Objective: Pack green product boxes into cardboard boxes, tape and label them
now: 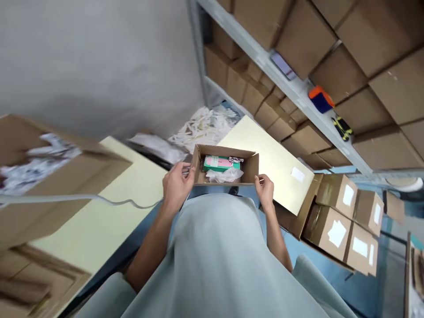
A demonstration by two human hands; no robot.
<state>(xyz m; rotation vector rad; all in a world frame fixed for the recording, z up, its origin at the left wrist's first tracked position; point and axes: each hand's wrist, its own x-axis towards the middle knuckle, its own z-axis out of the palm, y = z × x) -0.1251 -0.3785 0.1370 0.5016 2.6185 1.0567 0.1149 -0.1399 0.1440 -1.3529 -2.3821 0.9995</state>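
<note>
An uncovered cardboard box (251, 170) is held up in front of my body. My left hand (178, 183) grips its left end, with a thin dark item, perhaps a pen, showing at the fingers. Thumb and fingers of my right hand (265, 190) pinch the box's right edge. Inside lies a green and pink packet (218, 162), with crumpled white wrapping (225, 175) in front of it. A small dark-patterned crumpled piece (236, 160) sits at the packet's right end. The undersides of the box and some fingertips are hidden.
Pale tables (265, 163) stand on both sides. A large carton (66, 190) with printed paper is at left, crossed by a grey cable (112, 201). Paper strips (205, 128) heap behind. Shelves (294, 92) hold cartons, a tape dispenser (321, 99) and a phone (282, 65). Labelled boxes (334, 232) stand right.
</note>
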